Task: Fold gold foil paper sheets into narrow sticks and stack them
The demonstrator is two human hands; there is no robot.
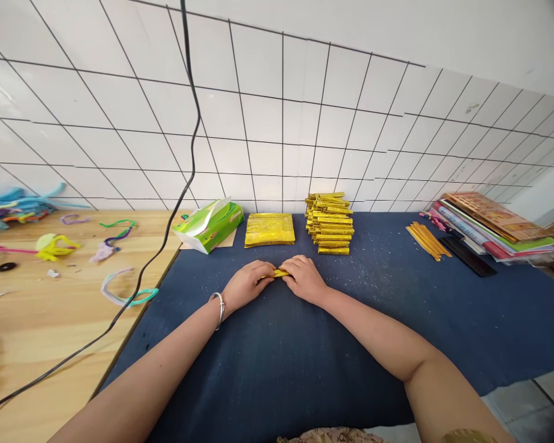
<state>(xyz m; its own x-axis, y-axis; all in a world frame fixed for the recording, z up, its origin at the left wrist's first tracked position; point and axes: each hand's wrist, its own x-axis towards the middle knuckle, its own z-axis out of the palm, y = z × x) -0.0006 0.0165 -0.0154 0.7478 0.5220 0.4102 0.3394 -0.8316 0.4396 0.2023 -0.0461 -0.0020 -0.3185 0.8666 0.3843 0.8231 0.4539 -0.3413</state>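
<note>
My left hand [248,282], with a silver bangle at the wrist, and my right hand [306,281] meet at the middle of the dark blue cloth. Between them both grip a narrow folded strip of gold paper [281,273], one hand at each end. Fingers cover most of it, so only a short middle part shows. Just behind the hands lies a flat stack of gold paper sheets [270,229]. To its right rises a pile of narrow folded gold paper strips [330,223], stacked crosswise and somewhat uneven.
A green tissue pack [212,224] stands left of the sheets. Farther right are flat orange-gold strips [428,240], a black flat case [468,256] and stacked books [498,224]. A black cable [192,147] hangs across the left side. Coloured pipe cleaners [21,206] litter the wooden table [78,332].
</note>
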